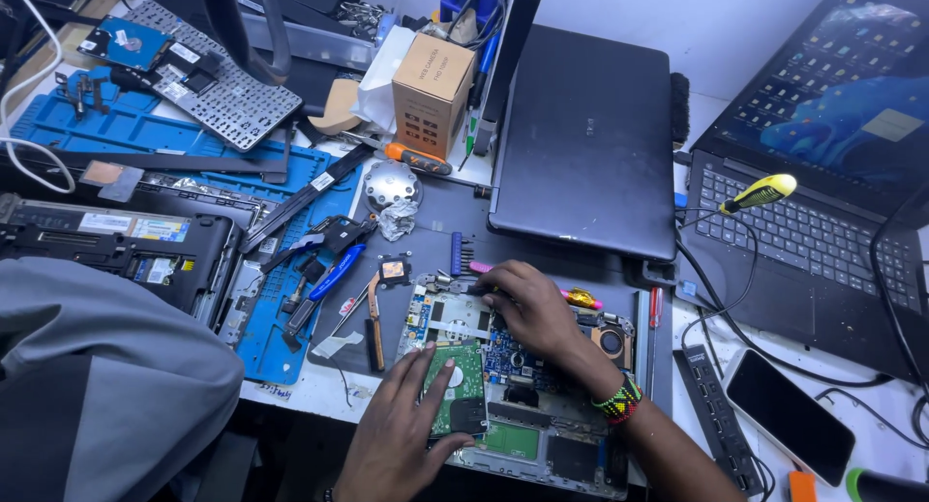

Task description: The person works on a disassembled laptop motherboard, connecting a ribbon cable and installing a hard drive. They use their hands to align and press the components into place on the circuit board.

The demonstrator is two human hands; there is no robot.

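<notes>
Bracing the green rectangular hard drive [457, 386] with flat, unclenched left hand [402, 434]; right hand [532, 309] pinches pink-handled screwdriver [481, 267]. A slip could gouge the exposed blue laptop motherboard [508, 362].

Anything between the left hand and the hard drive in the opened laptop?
Nothing visible. The left hand already rests on the hard drive, fingers along its left edge and thumb at its lower edge. The right hand works further up the opened laptop, clear of the drive.
</notes>
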